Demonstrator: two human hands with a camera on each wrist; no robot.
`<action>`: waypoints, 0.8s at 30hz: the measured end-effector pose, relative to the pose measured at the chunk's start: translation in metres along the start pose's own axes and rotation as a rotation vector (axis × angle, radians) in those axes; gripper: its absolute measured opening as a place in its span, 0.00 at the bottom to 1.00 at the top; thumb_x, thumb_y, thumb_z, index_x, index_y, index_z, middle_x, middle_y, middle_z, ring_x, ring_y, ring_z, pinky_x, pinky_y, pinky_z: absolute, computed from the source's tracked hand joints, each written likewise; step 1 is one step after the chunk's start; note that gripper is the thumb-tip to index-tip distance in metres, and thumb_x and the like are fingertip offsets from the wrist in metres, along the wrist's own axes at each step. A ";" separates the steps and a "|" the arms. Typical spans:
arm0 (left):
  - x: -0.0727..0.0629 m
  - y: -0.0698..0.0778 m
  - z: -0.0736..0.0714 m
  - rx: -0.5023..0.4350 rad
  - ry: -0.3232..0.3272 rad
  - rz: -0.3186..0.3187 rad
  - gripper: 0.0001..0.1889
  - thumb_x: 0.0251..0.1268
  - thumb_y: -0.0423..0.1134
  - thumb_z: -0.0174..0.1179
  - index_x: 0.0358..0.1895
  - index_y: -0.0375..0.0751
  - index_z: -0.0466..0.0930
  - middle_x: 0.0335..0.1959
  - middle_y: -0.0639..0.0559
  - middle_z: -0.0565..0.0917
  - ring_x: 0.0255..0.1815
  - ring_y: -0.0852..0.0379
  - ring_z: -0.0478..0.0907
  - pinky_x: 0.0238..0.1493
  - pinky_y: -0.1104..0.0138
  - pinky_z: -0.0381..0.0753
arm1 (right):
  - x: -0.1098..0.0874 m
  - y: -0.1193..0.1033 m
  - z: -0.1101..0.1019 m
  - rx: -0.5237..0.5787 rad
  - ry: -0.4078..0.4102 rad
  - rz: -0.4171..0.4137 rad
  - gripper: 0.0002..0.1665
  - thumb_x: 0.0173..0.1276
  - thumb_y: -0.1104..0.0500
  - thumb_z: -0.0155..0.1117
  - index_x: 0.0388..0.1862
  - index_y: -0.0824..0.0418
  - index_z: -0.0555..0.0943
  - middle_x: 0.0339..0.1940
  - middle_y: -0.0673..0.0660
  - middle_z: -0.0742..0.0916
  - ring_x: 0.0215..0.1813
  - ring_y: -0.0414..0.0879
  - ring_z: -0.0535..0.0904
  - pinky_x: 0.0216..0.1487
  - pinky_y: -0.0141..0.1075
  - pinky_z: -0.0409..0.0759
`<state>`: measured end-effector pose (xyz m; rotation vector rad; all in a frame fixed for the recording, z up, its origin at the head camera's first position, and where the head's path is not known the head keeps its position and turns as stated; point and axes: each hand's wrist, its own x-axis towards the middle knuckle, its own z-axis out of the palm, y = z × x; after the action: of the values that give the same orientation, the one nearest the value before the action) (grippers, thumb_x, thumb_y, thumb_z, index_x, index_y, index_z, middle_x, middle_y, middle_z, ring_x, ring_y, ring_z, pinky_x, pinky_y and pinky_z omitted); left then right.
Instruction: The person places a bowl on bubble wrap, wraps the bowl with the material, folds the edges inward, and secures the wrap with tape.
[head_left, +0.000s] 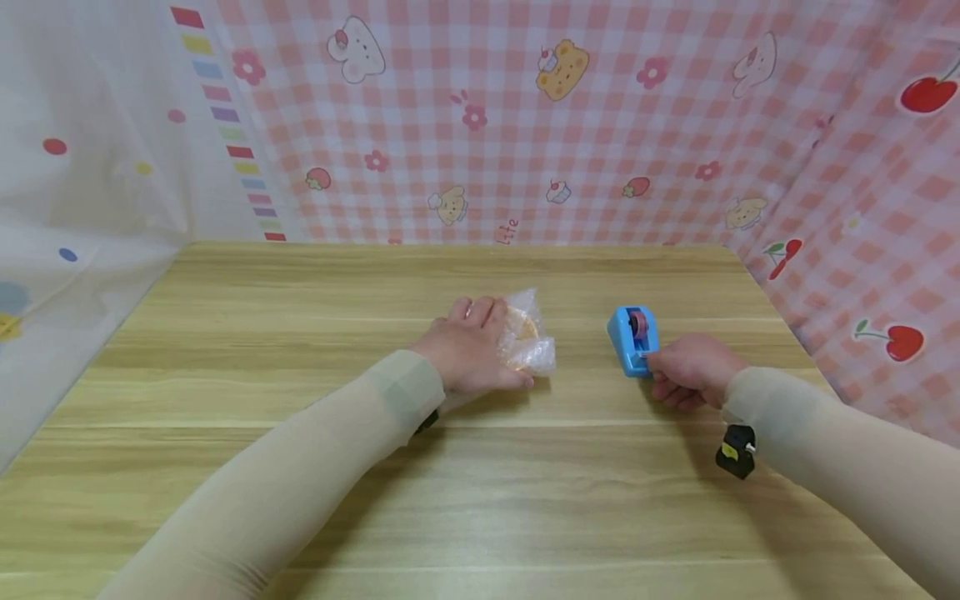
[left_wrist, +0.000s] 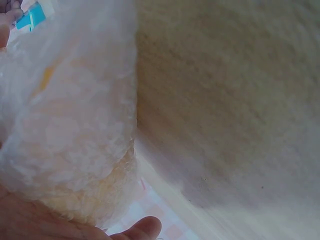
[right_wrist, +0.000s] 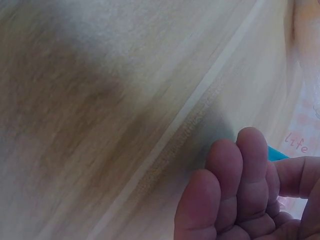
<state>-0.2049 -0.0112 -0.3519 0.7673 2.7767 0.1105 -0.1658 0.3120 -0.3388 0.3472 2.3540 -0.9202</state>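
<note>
A bundle of clear bubble wrap (head_left: 528, 337) with something yellowish-orange inside lies on the table in the head view. My left hand (head_left: 472, 346) lies over its left side and grips it, thumb toward me and fingers on the far side. In the left wrist view the bubble wrap (left_wrist: 75, 115) fills the left part. To its right stands a blue tape dispenser (head_left: 624, 342) with a pinkish roll. My right hand (head_left: 693, 371) is at the dispenser's near end, thumb and forefinger pinching the tape there; the other fingers curl loosely. The right wrist view shows just a blue sliver of the dispenser (right_wrist: 276, 154).
The wood-grain table (head_left: 465, 517) extends all around both things. A pink checked cloth (head_left: 495, 125) hangs at the back and on the right, and a whitish dotted sheet (head_left: 90, 208) on the left.
</note>
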 end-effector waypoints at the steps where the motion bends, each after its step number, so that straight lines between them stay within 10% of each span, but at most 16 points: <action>1: 0.000 0.000 0.000 -0.002 -0.001 -0.001 0.68 0.59 0.84 0.52 0.87 0.39 0.36 0.88 0.45 0.47 0.86 0.39 0.46 0.79 0.38 0.64 | 0.000 0.000 0.000 -0.005 0.001 0.000 0.15 0.77 0.56 0.52 0.36 0.65 0.79 0.37 0.59 0.90 0.39 0.49 0.86 0.43 0.41 0.88; 17: 0.000 -0.001 0.001 0.002 -0.007 -0.008 0.68 0.58 0.84 0.52 0.87 0.40 0.35 0.88 0.44 0.46 0.87 0.38 0.45 0.80 0.39 0.62 | -0.004 0.004 -0.007 -0.025 -0.061 -0.045 0.19 0.79 0.55 0.53 0.44 0.69 0.84 0.40 0.57 0.91 0.41 0.48 0.87 0.45 0.42 0.87; 24: 0.001 0.000 0.001 0.001 -0.004 -0.005 0.68 0.58 0.84 0.52 0.87 0.40 0.36 0.88 0.44 0.47 0.87 0.38 0.45 0.79 0.39 0.63 | -0.002 0.002 -0.004 -0.019 -0.031 -0.026 0.15 0.75 0.56 0.54 0.32 0.62 0.81 0.36 0.57 0.91 0.38 0.47 0.87 0.43 0.41 0.88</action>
<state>-0.2055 -0.0111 -0.3528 0.7604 2.7751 0.1070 -0.1651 0.3163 -0.3366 0.2935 2.3423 -0.9078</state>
